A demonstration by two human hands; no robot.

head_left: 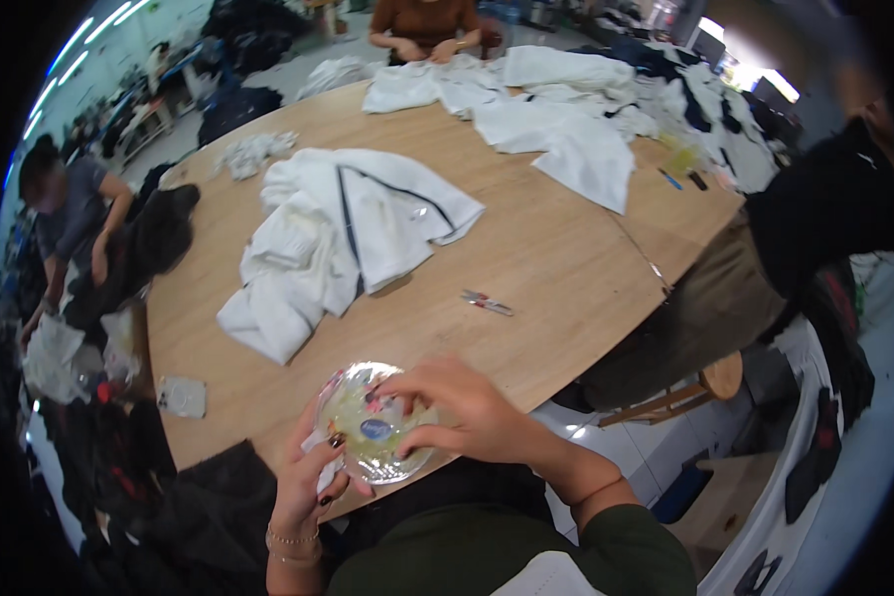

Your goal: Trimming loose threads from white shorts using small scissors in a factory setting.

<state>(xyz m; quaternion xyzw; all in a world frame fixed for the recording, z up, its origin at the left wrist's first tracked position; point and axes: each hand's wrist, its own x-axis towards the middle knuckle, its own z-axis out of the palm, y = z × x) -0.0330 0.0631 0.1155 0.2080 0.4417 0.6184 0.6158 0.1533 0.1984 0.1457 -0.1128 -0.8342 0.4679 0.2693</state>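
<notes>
Here we note a round clear plastic container (375,425) with a small blue oval label near its middle, held flat-face-up over the counter (556,268) near edge. Left hand (308,477) cups its lower-left rim; right hand (467,412) curls over its right rim, fingertips pinching. White garment (338,238) lies well beyond.

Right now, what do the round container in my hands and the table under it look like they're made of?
Round container: seemingly clear, glossy plastic; its contents show through and light glints on it. Both the left hand and the right hand hold it. Table: wood or wood-look laminate, matte tan with faint grain.
</notes>
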